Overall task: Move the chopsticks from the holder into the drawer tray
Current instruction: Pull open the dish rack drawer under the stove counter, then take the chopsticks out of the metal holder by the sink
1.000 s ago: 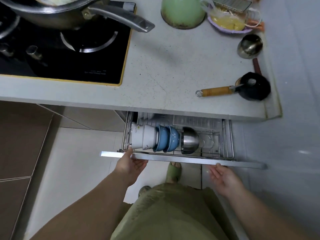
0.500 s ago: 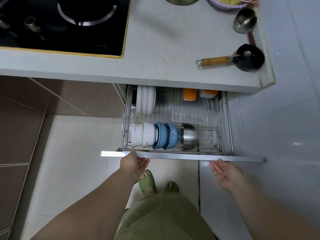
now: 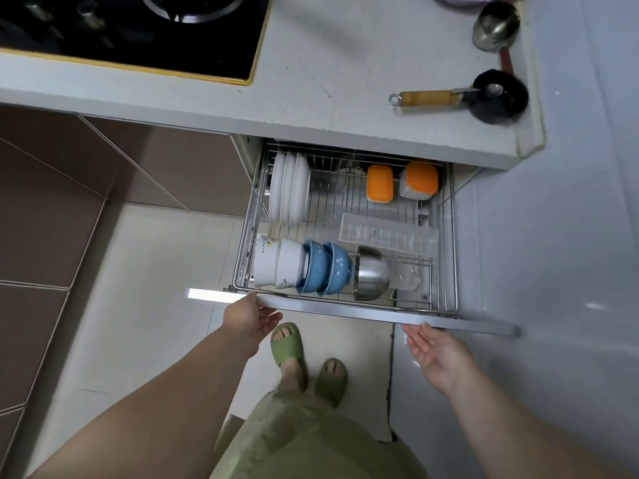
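The wire drawer under the counter stands pulled far out. Inside it, a long clear plastic tray lies across the right half, with nothing visible in it. My left hand rests against the underside of the drawer's metal front bar near its left end, fingers curled on it. My right hand hangs just below the bar's right part, palm up, fingers apart, apparently not touching. No chopsticks or holder are in view.
The drawer also holds white plates, white and blue bowls, a steel bowl and two orange-lidded containers. On the counter lie a black ladle and a steel ladle; the stove is left.
The drawer has slid further out toward me, baring the plates and orange containers at its back. Both hands moved back with the front bar, and the view tilted down.
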